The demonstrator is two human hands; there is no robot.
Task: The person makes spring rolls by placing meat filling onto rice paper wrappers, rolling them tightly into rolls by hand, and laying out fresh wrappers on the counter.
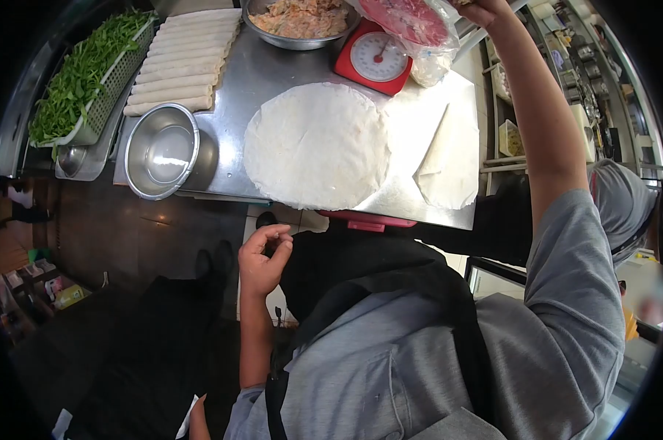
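Note:
My left hand [265,257] hangs just off the front edge of the steel table [232,139], thumb apart from loosely bent fingers, holding nothing. Closest to it lies a large round stack of thin white dough sheets [317,147]. My right hand [484,12] reaches up to the top edge of the view, where it is partly cut off. Its fingers are closed around something pale that I cannot make out. Beside it, a clear plastic bag [441,37] and a pink-red dish [408,18] sit over a red dial scale [375,60]. A folded dough sheet [452,169] lies at the right.
A metal bowl of minced filling [298,20] stands at the back. Rows of white rolls [177,62] lie at left, beside a basket of green leaves [89,95]. A steel bowl [163,150] sits at the front left corner. Another person [621,209] is at right.

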